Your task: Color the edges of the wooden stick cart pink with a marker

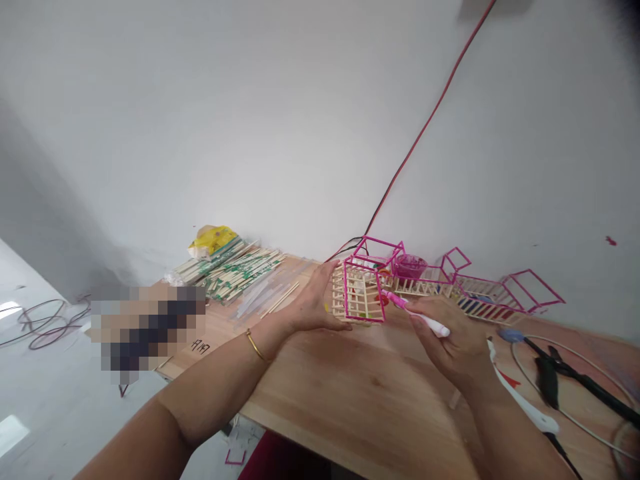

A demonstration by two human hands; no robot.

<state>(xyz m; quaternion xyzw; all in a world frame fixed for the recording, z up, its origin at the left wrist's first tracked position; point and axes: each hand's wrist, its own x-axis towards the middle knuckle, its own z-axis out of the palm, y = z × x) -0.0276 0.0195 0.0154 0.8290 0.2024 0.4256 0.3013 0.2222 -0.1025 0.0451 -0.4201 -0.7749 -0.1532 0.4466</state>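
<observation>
While the left hand [317, 301] covers one end of the small stick frame [345, 293], its fingertips are partly lost behind the bars, and clutter seen through the gaps makes the far side hard to make out. The frame is box-like, its pale bars closely spaced like a fence, with bright pink edges on the near face and a pink outline rising behind. It is held above the wooden table [320, 373], left hand curved around its side. The right hand [447, 333] pinches a white pen [425, 320] with a pink front, its tip at the frame's right edge; blur hides whether they touch.

Just behind, the frame partly blocks a pink cup [411, 267]. Similar pink-edged frames [483, 291] stand to the right. Loose sticks [245, 270] lie to the left, near a yellow bag [215, 239]. A black-handled tool [585, 380] is cut off at the right border; a pixelated patch [145, 327] masks the left.
</observation>
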